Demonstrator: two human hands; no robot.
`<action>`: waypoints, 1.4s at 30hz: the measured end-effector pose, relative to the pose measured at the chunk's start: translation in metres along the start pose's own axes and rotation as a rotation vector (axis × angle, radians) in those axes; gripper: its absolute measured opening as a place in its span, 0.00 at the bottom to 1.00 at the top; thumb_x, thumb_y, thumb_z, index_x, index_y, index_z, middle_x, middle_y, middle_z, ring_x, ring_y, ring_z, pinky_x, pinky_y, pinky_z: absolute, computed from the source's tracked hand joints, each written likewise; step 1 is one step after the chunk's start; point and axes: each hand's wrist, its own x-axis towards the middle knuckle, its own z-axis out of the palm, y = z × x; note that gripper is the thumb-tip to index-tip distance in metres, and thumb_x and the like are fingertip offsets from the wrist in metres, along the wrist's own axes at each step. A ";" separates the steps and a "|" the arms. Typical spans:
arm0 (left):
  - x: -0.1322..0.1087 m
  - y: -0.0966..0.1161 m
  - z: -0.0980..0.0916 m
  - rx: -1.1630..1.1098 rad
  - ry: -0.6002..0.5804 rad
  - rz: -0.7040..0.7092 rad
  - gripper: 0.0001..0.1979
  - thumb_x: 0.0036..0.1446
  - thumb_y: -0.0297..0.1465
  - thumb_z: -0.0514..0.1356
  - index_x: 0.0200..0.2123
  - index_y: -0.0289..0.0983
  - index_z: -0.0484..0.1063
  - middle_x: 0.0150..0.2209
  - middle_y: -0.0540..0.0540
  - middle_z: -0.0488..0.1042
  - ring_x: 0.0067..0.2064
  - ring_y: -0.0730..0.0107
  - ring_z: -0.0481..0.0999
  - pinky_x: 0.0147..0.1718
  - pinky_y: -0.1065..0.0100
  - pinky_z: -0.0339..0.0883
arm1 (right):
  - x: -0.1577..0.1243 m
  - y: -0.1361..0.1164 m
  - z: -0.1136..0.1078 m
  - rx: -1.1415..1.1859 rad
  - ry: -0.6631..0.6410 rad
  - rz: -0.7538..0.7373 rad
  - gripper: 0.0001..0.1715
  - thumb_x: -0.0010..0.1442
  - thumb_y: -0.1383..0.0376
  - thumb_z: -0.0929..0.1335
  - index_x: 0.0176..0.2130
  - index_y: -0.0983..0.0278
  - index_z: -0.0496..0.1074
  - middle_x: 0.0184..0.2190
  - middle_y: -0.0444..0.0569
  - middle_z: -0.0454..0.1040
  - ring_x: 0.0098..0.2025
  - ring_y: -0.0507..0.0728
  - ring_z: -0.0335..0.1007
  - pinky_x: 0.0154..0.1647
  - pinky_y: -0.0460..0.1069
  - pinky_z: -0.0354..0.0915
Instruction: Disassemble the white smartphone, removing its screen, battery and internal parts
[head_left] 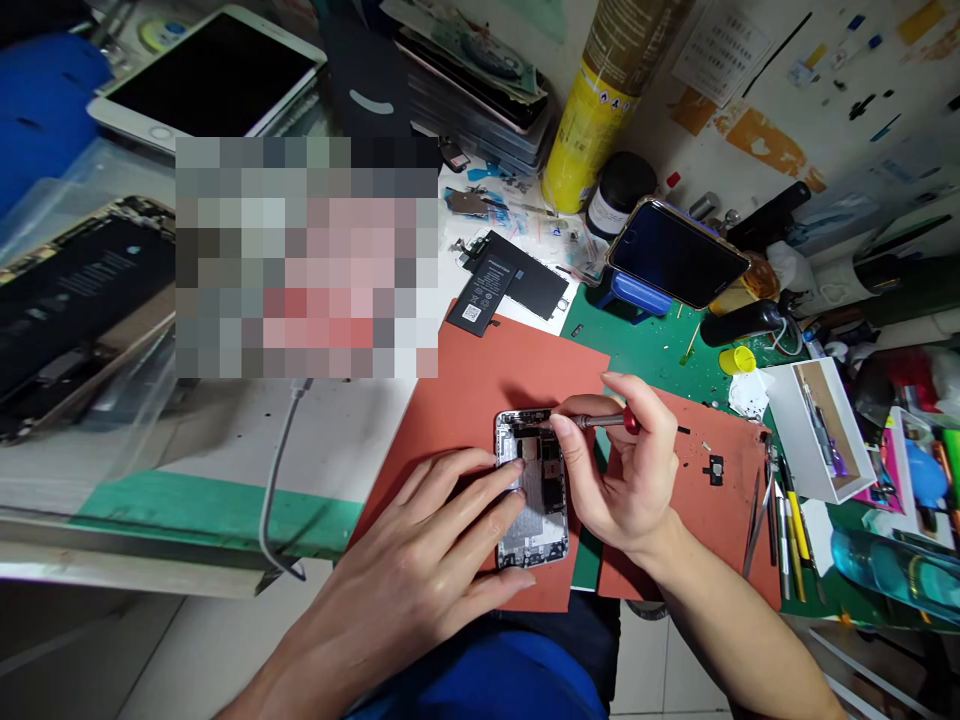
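Observation:
An opened smartphone (531, 525), its inner parts bare, lies on the reddish-brown mat. My left hand (442, 545) reaches over it from the left and holds it, two fingertips on the inside and the thumb along the bottom edge. In my right hand (630, 460) is a screwdriver (592, 421) with a red end, pinched between thumb and fingers. Its tip points at the upper right part of the phone; whether it touches a screw is too small to tell. A phone battery (484, 285) lies beyond the mat's upper edge, over other phone parts.
A phone (675, 250) leans on a blue stand behind. A yellow spray can (581, 140) stands beside a black jar (621, 195). Tweezers (759, 510) and several pens lie at right, near a white box (780, 420). A grey cable (274, 480) hangs over the left edge.

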 end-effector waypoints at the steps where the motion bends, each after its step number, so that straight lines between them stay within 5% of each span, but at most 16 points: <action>1: 0.000 0.000 0.000 0.003 -0.008 0.004 0.19 0.72 0.40 0.66 0.57 0.31 0.76 0.60 0.36 0.80 0.64 0.45 0.71 0.61 0.46 0.68 | 0.000 0.000 0.000 -0.002 -0.001 0.000 0.35 0.72 0.75 0.69 0.70 0.58 0.59 0.39 0.46 0.80 0.36 0.58 0.83 0.38 0.56 0.83; 8: 0.000 -0.003 0.000 0.015 -0.028 0.026 0.21 0.71 0.40 0.68 0.57 0.31 0.75 0.57 0.36 0.80 0.63 0.43 0.70 0.60 0.46 0.68 | 0.006 -0.003 -0.006 -0.107 -0.107 -0.131 0.31 0.71 0.75 0.68 0.69 0.59 0.61 0.40 0.48 0.81 0.36 0.58 0.82 0.33 0.55 0.80; 13: 0.000 -0.004 0.000 0.034 -0.031 0.032 0.22 0.68 0.42 0.70 0.55 0.33 0.76 0.53 0.38 0.81 0.60 0.42 0.71 0.58 0.45 0.71 | 0.029 -0.017 -0.018 -0.355 -0.299 -0.245 0.20 0.72 0.75 0.66 0.59 0.61 0.67 0.31 0.43 0.76 0.27 0.55 0.71 0.25 0.52 0.67; 19: -0.001 -0.002 -0.002 0.067 -0.014 0.036 0.23 0.68 0.41 0.70 0.58 0.32 0.76 0.55 0.37 0.81 0.62 0.42 0.73 0.59 0.44 0.72 | 0.055 -0.024 -0.029 -0.354 -0.522 -0.168 0.13 0.71 0.72 0.66 0.53 0.59 0.68 0.30 0.41 0.73 0.27 0.53 0.69 0.26 0.49 0.61; 22: 0.000 -0.002 -0.002 0.064 -0.007 0.039 0.23 0.69 0.42 0.70 0.58 0.33 0.76 0.55 0.36 0.81 0.63 0.42 0.73 0.59 0.44 0.72 | 0.059 -0.019 -0.026 -0.359 -0.480 -0.149 0.05 0.72 0.67 0.69 0.45 0.58 0.68 0.26 0.39 0.69 0.24 0.51 0.64 0.25 0.48 0.56; 26: 0.000 -0.003 -0.001 0.056 -0.019 0.043 0.25 0.67 0.44 0.71 0.58 0.33 0.75 0.57 0.35 0.80 0.63 0.42 0.72 0.60 0.44 0.73 | 0.057 -0.013 -0.020 -0.385 -0.389 -0.140 0.07 0.73 0.66 0.68 0.40 0.57 0.66 0.23 0.37 0.64 0.22 0.50 0.59 0.24 0.48 0.52; 34: -0.001 -0.004 0.000 0.007 -0.024 0.029 0.23 0.68 0.40 0.70 0.60 0.36 0.74 0.54 0.38 0.79 0.62 0.42 0.72 0.60 0.43 0.72 | 0.055 -0.017 -0.024 -0.317 -0.531 -0.197 0.09 0.71 0.73 0.64 0.45 0.58 0.66 0.31 0.41 0.67 0.29 0.53 0.64 0.30 0.49 0.60; 42: -0.002 -0.004 0.000 -0.002 -0.006 0.039 0.18 0.69 0.36 0.68 0.58 0.36 0.76 0.57 0.37 0.79 0.66 0.44 0.70 0.63 0.44 0.72 | 0.049 -0.007 -0.024 -0.298 -0.469 -0.161 0.09 0.73 0.68 0.64 0.51 0.57 0.68 0.32 0.41 0.69 0.29 0.53 0.66 0.30 0.49 0.64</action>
